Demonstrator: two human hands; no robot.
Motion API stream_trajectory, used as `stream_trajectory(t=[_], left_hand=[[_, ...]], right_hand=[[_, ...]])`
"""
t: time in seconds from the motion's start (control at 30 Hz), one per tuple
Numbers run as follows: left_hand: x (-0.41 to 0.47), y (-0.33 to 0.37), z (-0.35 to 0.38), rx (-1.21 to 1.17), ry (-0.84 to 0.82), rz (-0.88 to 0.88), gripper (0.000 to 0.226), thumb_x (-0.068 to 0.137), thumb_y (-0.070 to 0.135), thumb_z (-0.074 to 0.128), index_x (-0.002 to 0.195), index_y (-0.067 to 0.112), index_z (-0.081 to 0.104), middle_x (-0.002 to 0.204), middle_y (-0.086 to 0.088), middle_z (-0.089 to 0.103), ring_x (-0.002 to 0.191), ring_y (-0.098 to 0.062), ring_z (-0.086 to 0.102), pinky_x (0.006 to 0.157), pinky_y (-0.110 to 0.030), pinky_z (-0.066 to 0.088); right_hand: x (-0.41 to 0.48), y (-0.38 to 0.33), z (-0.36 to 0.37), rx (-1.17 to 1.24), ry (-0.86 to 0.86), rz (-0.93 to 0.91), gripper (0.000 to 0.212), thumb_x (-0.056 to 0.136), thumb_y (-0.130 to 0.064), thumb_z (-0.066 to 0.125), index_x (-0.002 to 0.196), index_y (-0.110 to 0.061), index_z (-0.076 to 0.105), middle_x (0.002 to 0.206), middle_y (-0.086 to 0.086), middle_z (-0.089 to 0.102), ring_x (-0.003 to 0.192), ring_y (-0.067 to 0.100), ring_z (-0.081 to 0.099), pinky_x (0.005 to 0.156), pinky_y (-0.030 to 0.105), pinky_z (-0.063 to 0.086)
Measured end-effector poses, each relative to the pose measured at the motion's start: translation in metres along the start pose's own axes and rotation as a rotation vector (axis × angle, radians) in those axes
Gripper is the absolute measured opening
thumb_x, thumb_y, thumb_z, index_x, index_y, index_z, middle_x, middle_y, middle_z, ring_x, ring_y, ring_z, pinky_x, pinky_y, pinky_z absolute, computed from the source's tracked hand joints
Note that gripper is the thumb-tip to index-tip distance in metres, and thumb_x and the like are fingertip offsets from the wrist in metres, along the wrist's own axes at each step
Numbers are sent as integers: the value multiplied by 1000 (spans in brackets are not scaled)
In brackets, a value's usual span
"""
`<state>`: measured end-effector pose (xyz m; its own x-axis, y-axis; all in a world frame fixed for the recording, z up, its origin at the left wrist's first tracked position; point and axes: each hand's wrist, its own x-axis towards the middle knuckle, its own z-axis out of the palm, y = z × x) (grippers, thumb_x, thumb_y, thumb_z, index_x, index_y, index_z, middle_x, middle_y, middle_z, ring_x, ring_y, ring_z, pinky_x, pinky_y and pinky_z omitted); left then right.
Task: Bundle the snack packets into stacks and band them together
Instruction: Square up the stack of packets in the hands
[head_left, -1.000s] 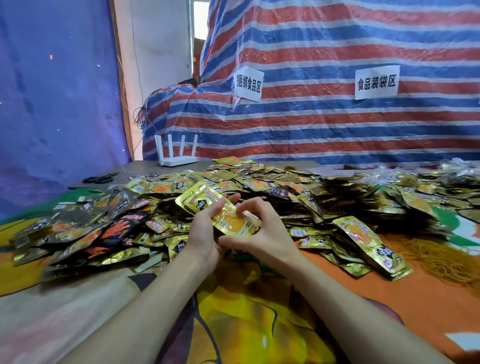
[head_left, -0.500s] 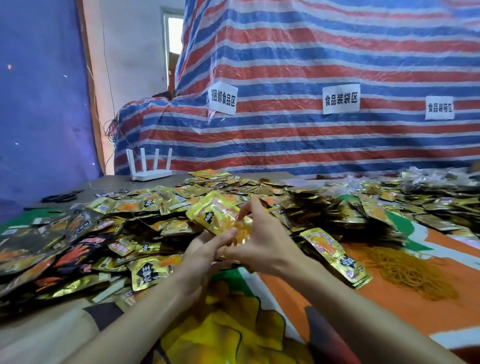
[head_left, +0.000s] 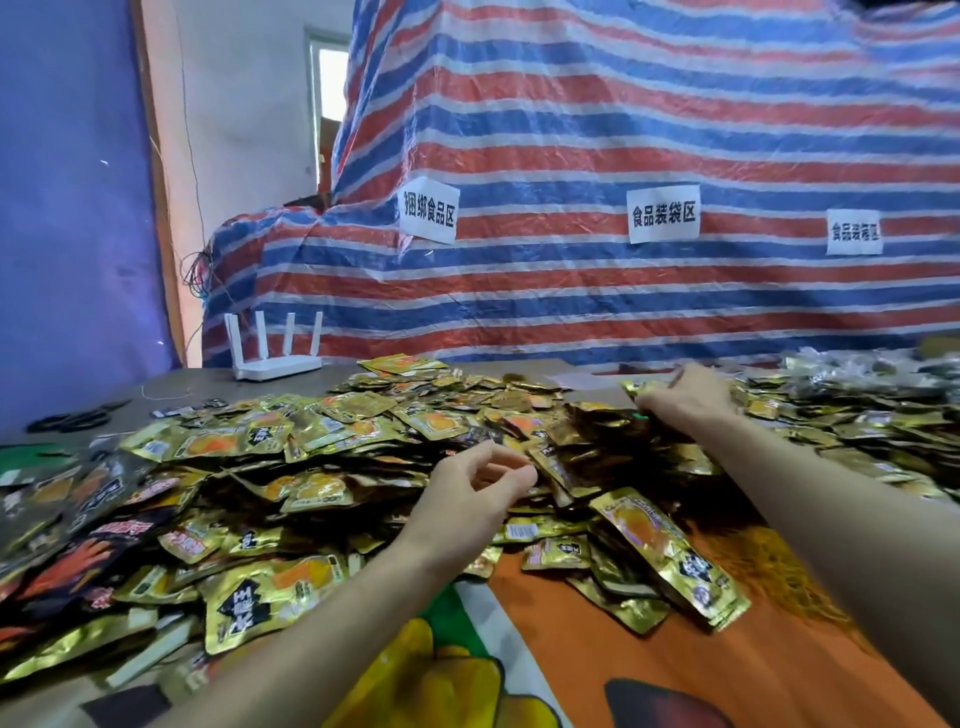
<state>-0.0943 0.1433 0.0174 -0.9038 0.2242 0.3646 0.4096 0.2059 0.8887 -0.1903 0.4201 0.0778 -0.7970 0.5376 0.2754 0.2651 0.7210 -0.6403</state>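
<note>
A heap of gold snack packets (head_left: 322, 457) covers the table from left to right. My right hand (head_left: 685, 397) reaches far over the heap and grips a small gold stack of packets (head_left: 641, 387) at the back of the pile. Nearer, my left hand (head_left: 475, 486) hovers over the heap with its fingers loosely curled and nothing in them. A stack of gold packets (head_left: 670, 551) lies on the orange cloth (head_left: 649, 670) close to me. Yellow rubber bands (head_left: 763, 561) lie in a pile beside it, partly hidden by my right forearm.
A white router (head_left: 275, 358) stands at the back left of the table, with black scissors (head_left: 67, 418) at the left edge. Darker black-and-orange packets (head_left: 93, 551) lie at the near left. A striped tarp wall (head_left: 571, 291) with paper labels closes off the back.
Both hands held a stack of packets together in front of me. Now my right hand has carried it far to the back right, and my left hand has let go and stays low.
</note>
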Motion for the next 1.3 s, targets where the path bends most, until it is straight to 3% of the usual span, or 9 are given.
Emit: stream_trajectory(t=[0.13,0.27,0.4,0.57,0.63,0.7,0.8,1.07,1.3], left_hand=[[10,5,10,-55,17,43,8,96,27,64,94,27,72,100,3,72,86,-3,68,65,-8,47],[10,7,11,-43,19,38,10,97,26,63,95,25,73,101,1,73,86,-5,69,63,-6,46],[2,7,-8,43,67,48,10,97,23,63,94,25,73,99,1,73,90,-7,67,64,-5,44],[-11,-1,-71,457,83,2,6,93,22,68,96,26,66,99,5,66,90,-9,62,74,-24,52],[-18,-5,-101,697,26,-94,19,88,27,72,104,27,63,106,4,63,95,-12,60,86,-34,53],[-28,-7,-126,921,-70,-199,37,83,40,75,115,29,59,114,6,58,100,-14,58,92,-40,53],[-45,-15,-146,1070,-148,-288,52,78,53,76,119,31,53,116,8,53,104,-14,57,91,-40,52],[-33,-51,-138,1291,235,29,61,84,37,63,140,25,43,138,2,45,129,-20,41,108,-39,34],[-2,-80,-112,1354,289,-39,50,92,46,58,140,37,47,135,11,53,124,-17,50,107,-42,25]], right_hand=[[7,14,16,-37,-53,4,52,89,-61,63,100,-11,69,115,16,66,122,40,54,109,51,39],[5,11,12,-90,-59,-54,58,99,-58,43,107,-6,68,114,16,67,114,38,57,110,53,40],[-11,1,3,-184,43,-69,58,103,-53,30,127,-10,61,137,21,56,134,43,42,117,58,24],[-54,-41,-5,0,350,-457,39,98,-37,50,121,-8,60,123,18,60,118,37,49,103,51,36],[-83,-64,3,171,224,-680,26,95,-30,59,114,-12,61,109,8,64,104,26,57,93,45,48],[-115,-83,17,191,-117,-787,23,93,-28,65,113,-19,61,102,-2,64,94,17,63,85,41,56],[-150,-100,54,-28,-455,-844,46,87,-32,69,131,-28,56,125,2,62,109,19,60,92,39,53],[-176,-117,139,-127,-509,-688,76,81,-22,63,152,-34,36,147,8,42,140,33,32,112,52,30],[-174,-111,166,42,-389,-549,55,87,-40,55,142,-36,54,148,1,43,139,24,31,110,46,25]])
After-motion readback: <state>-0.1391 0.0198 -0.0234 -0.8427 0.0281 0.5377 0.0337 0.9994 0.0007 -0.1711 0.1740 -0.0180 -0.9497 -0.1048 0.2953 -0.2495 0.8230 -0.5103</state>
